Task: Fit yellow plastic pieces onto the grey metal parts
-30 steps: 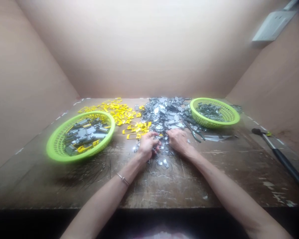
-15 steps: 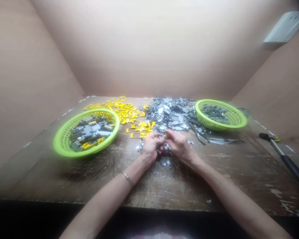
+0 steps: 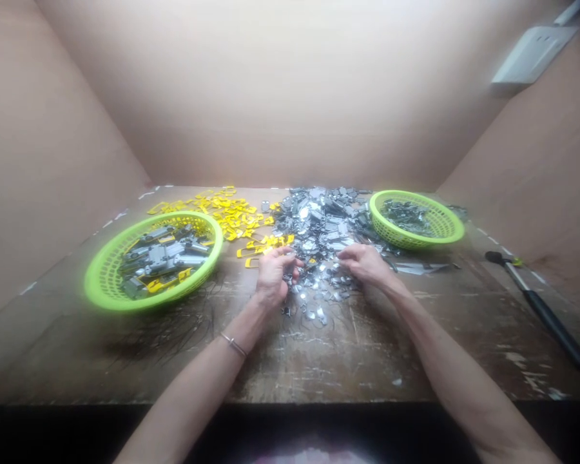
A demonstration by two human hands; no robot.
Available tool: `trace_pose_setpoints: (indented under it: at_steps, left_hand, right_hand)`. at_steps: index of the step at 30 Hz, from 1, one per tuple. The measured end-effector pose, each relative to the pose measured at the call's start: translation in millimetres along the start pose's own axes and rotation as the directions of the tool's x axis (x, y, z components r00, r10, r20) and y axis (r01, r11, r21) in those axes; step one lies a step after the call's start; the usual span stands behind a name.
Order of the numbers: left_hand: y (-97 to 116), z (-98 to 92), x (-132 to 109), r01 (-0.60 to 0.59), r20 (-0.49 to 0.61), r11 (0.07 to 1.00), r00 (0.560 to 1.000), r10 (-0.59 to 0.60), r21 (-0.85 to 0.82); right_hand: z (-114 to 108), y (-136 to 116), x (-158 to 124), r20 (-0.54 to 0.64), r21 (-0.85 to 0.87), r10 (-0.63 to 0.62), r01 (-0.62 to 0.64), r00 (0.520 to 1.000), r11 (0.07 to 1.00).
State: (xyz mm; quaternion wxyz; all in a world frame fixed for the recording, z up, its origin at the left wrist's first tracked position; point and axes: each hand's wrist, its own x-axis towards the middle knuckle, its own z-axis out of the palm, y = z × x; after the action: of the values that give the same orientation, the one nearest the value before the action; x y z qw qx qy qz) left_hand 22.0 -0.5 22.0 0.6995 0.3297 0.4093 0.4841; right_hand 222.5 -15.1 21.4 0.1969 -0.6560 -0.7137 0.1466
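Picking through the metal pieces (image 3: 319,277) on the counter (image 3: 290,361) was judged to be in hand, the left hand (image 3: 273,277) curled, any grip unclear, the right hand (image 3: 365,263) open just above them, so a grasp seemed called for.

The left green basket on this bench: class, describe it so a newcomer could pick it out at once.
Start at the scarred wooden bench with its central heap of grey metal pieces. Left of the heap and the person's left hand sits a lime-green mesh basket. Unlike the other green basket at the far right, it holds chunky grey parts mixed with yellow frames.
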Motion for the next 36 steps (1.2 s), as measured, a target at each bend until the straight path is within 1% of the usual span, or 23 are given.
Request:
trace_pose_setpoints:
  at_steps: [2,4,7,10,14,19,22,26,30,33,36]
  left_hand:
    - [-2,0.5,0,0.016,0.009,1.000,1.000,-0.016,0.019]
    - [-5,1.6,-1,0.030,0.012,0.999,0.999,-0.031,0.036]
    - [-8,4.0,-3,0.067,0.020,0.996,0.997,-0.068,0.056]
    - [-9,6.1,-4,0.096,0.030,0.993,0.995,-0.099,0.063]
    - [-12,6.7,-4,0.130,0.038,0.989,0.990,-0.133,0.071]
    - [-14,5.4,-3,0.146,0.045,0.985,0.988,-0.150,0.090]
    - [-16,4.6,-2,0.152,0.045,0.985,0.987,-0.156,0.087]
    - [-19,3.8,-1,0.151,0.044,0.985,0.987,-0.155,0.081]
    - [-20,4.7,-1,0.143,0.043,0.986,0.988,-0.147,0.089]
    - [-19,5.6,-2,0.142,0.038,0.985,0.988,-0.146,0.097]
    - [-18,5.7,-2,0.132,0.040,0.986,0.990,-0.136,0.101]
  right_hand:
    - [2,0,0,0.062,-0.047,-0.032,0.035,0.998,0.998]
    - [6,-5,-1,0.097,-0.097,-0.077,0.086,0.992,0.992]
    - [14,-12,-3,0.107,-0.166,-0.110,0.127,0.988,0.978]
    - [20,-16,-4,0.115,-0.214,-0.107,0.129,0.988,0.968]
    - [23,-16,-4,0.092,-0.271,-0.113,0.134,0.989,0.953]
    - [26,-14,-5,0.060,-0.313,-0.190,0.199,0.980,0.929]
    - [28,-15,-6,0.014,-0.333,-0.266,0.255,0.964,0.908]
    - [32,-16,-6,-0.042,-0.353,-0.368,0.331,0.929,0.875]
    - [33,-17,-5,-0.104,-0.344,-0.392,0.336,0.914,0.877]
    - [30,-15,-4,-0.071,-0.338,-0.399,0.355,0.914,0.872]
    - [27,-11,-4,-0.005,-0.346,-0.367,0.343,0.930,0.873]
